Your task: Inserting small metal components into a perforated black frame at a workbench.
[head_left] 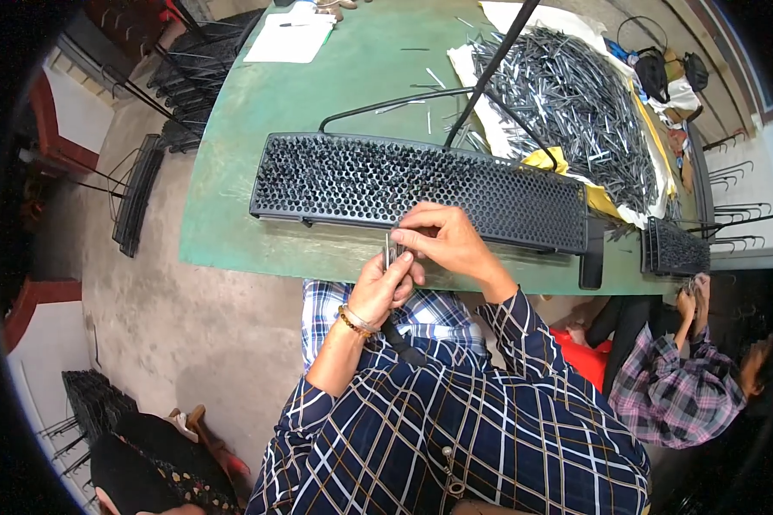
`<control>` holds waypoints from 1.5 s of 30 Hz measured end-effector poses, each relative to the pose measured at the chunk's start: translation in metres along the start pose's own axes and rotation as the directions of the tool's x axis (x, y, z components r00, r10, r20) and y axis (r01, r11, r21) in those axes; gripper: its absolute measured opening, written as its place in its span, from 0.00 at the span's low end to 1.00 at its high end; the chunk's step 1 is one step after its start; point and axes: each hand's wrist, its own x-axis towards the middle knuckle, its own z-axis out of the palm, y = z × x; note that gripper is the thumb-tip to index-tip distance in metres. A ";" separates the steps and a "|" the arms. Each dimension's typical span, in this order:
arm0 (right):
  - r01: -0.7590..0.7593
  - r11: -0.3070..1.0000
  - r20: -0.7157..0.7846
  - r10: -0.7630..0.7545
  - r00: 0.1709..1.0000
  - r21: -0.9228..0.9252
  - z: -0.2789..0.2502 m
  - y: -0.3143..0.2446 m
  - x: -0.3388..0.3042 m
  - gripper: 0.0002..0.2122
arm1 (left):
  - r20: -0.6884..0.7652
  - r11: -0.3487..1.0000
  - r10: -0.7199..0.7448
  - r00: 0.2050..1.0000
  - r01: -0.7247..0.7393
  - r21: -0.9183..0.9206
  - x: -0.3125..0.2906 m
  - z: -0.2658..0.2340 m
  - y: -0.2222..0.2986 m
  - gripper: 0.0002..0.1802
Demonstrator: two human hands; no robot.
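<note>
A long black rack (524, 200) full of round holes lies across the green table in front of me. Small dark pieces stand in many holes of its left and middle parts. Just before its front edge, my left hand (381, 287) is closed around a few slim metal pieces (387, 249), which stick up past the thumb. My right hand (442, 240) meets it from above, thumb and fingers pinched together at the tops of these pieces. What the right fingertips hold is hidden. Bent black rods (386, 105) rise from the back of the rack.
A large heap of slim metal pieces (567, 107) lies on a white and yellow sack (489, 112) at the back right. White papers (290, 37) lie at the back left. More racks (137, 197) stand on the floor. At right, a co-worker (674, 382) handles another rack (677, 249).
</note>
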 end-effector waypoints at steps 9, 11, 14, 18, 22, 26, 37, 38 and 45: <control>-0.100 0.990 -0.406 0.132 0.904 0.098 0.001 0.009 0.008 0.07 | -0.030 0.999 -0.044 0.999 0.045 0.015 0.003 0.005 -0.006 0.14; -0.023 0.996 -0.466 -0.018 0.885 -0.082 0.004 0.011 0.010 0.06 | -0.053 0.998 -0.057 0.997 0.057 -0.005 0.004 0.006 -0.006 0.14; -0.005 0.995 -0.461 -0.041 0.887 -0.098 0.011 0.016 0.012 0.07 | -0.099 0.996 -0.071 0.993 0.066 -0.055 0.003 0.001 -0.004 0.13; 0.056 0.979 -0.450 -0.141 0.882 -0.195 0.011 0.010 0.011 0.06 | -0.357 0.920 0.382 0.852 -0.313 0.238 0.001 -0.009 0.009 0.10; 0.026 0.972 -0.415 -0.123 0.901 -0.232 0.012 0.016 0.007 0.06 | -0.271 0.639 0.737 0.619 -0.508 0.578 0.012 -0.048 0.011 0.08; 0.106 0.930 -0.402 -0.252 0.880 -0.352 0.018 0.020 0.007 0.06 | -0.146 0.395 0.766 0.626 -0.279 0.875 0.016 -0.089 -0.015 0.06; 0.015 0.944 -0.323 -0.128 0.938 -0.328 0.010 0.009 0.005 0.10 | -0.364 0.875 0.436 0.823 -0.293 0.384 0.005 -0.066 -0.012 0.10; 0.005 0.959 -0.324 -0.101 0.941 -0.282 0.009 0.004 0.005 0.11 | -0.367 0.876 0.435 0.822 -0.293 0.383 -0.001 -0.055 -0.007 0.10; -0.210 0.961 0.075 0.200 0.977 0.178 0.003 -0.011 -0.011 0.07 | -0.040 0.988 -0.018 0.999 0.011 -0.153 -0.014 -0.001 0.009 0.12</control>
